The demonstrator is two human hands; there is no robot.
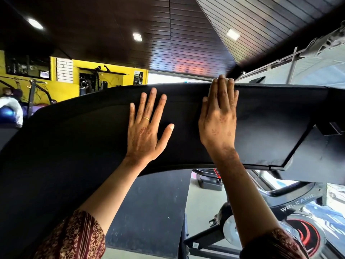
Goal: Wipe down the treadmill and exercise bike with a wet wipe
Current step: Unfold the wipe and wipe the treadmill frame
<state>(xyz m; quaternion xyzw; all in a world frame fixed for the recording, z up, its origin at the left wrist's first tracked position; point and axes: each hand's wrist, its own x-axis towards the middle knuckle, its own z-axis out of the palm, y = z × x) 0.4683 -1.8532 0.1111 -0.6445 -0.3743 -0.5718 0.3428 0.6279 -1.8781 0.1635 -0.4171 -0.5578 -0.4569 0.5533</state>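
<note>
Head view: left hand (147, 128) flat, fingers spread, bracing black treadmill panel (74, 137). Right hand (219, 116) flat, fingers straight and together, pressing wet wipe (211, 86) at panel's top edge. Best: even pressure, overlapping strokes. Panel matte, greyish right side. Exercise bike (298, 200) lower right.

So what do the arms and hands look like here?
The left sleeve and right sleeve are maroon with a cream print. The left hand wears a gold ring, the right hand a thin ring. Faded henna patterns mark both hands and wrists.
</note>
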